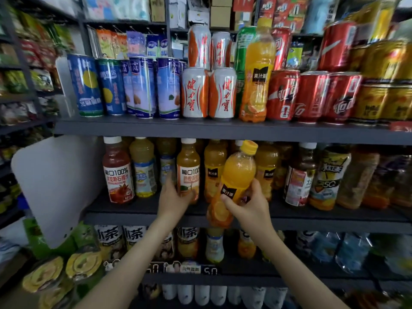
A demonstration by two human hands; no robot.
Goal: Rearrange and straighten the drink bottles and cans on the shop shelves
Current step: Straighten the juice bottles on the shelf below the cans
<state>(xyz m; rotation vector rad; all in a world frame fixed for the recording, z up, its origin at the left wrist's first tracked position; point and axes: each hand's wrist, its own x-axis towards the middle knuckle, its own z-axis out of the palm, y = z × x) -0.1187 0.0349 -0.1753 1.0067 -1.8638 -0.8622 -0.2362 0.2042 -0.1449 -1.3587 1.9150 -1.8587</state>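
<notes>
My right hand (247,204) grips an orange juice bottle (236,175) with a yellow cap, tilted to the right in front of the middle shelf (142,217). My left hand (176,197) holds the lower part of an upright orange juice bottle with a white cap (188,163) standing on that shelf. More orange juice bottles (214,166) stand behind and between the two. On the top shelf (156,128) another orange juice bottle (258,70) stands among silver-orange cans (196,92) and red cola cans (283,94).
Blue cans (89,85) fill the top shelf's left side, gold cans (383,101) its right. A red juice bottle (118,170) and dark tea bottles (301,175) flank my hands. A white panel (55,184) juts out at left. Tea and water bottles (347,250) line the shelves below.
</notes>
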